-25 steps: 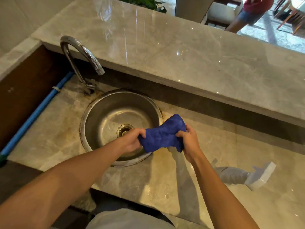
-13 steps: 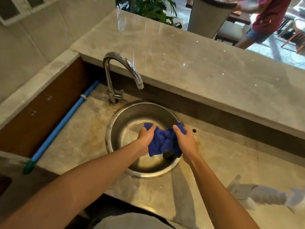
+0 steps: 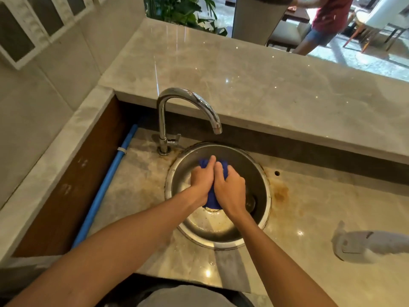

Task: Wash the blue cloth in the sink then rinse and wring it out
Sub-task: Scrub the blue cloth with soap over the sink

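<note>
**Reader:** Marble all round, then? What carries the sink?

**Describer:** Pale, glossy marble worktop [image 3: 321, 218], with a higher marble ledge [image 3: 243, 85] running along its far edge. A round steel sink [image 3: 264, 180] is set into the worktop near the middle, with rust-coloured stains around its rim.

**Reader:** Where is the cloth?

**Describer:** The blue cloth [image 3: 212, 201] is bunched up over the sink bowl, between both hands. Only small parts of it show, above the fingers and below the palms.

**Reader:** And the hands?

**Describer:** The left hand [image 3: 202, 182] and the right hand [image 3: 231, 188] are pressed side by side, touching. Fingers of each are curled tight around the cloth. Both bare forearms reach in from the near edge.

**Reader:** Is water running?

**Describer:** A curved chrome tap [image 3: 188, 103] stands at the sink's far left rim, its spout over the bowl, and no stream is visible.

**Reader:** Anything else?

**Describer:** A blue pipe [image 3: 106, 187] lies along the worktop's left edge. A blurred pale object [image 3: 365, 245] lies at the right edge; what it is cannot be told. Beyond the ledge are a green plant [image 3: 183, 9] and a person in a red top [image 3: 327, 16].
</note>
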